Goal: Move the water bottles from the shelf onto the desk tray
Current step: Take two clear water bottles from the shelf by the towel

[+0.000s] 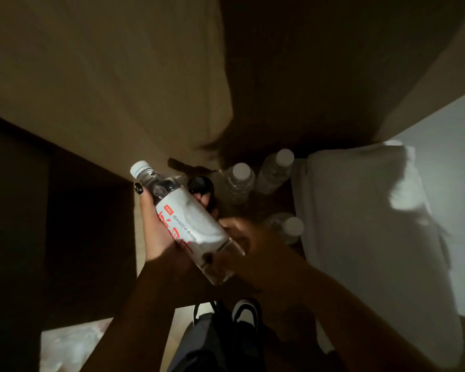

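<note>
Head view, dim room, bottles (255, 181) on dark shelf (255, 208)

A white folded cloth (365, 210) fills the right side of the dim scene, lit from the right. A tan wooden panel (105, 76) spans the far left, with a dark recess (38, 210) below it. Near the bottom, black-and-white shoes (242, 314) stand on the pale floor (183, 315), beside dark trousers (199, 345).
</note>
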Demonstrator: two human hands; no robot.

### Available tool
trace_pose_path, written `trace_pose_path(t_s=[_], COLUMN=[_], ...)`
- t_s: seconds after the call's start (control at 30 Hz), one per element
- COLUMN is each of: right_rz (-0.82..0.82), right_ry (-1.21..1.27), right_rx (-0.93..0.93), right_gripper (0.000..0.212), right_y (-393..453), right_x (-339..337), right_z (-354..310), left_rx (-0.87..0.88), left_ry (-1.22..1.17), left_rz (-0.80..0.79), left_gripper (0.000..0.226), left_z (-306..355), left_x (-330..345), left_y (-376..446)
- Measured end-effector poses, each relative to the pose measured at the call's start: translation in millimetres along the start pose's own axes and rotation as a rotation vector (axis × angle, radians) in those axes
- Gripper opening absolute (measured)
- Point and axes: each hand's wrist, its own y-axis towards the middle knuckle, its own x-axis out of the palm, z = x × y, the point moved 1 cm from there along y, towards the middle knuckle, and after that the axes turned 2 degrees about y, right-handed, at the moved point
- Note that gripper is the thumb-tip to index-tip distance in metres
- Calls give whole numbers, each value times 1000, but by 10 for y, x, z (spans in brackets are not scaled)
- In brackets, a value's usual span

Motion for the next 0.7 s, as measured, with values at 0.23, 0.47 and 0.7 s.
trace_pose_path(t_s=[0.23,0.47,0.7], right_rz=[617,583,694], right_ry=[-293,-375,-156], right_rx=[-58,-57,-64], right_gripper=[52,40,24], right_y=[669,1037,845], right_x=[-436,-220,-406], right_z=[-155,49,10], left_rx=[-100,-63,-100], left_ry=[82,101,-36], left_rz=[-10,-42,-40], left_gripper=[57,27,45], left_z=[92,75,85], left_x=[-45,-133,-122], left_y=[-83,-155,-256])
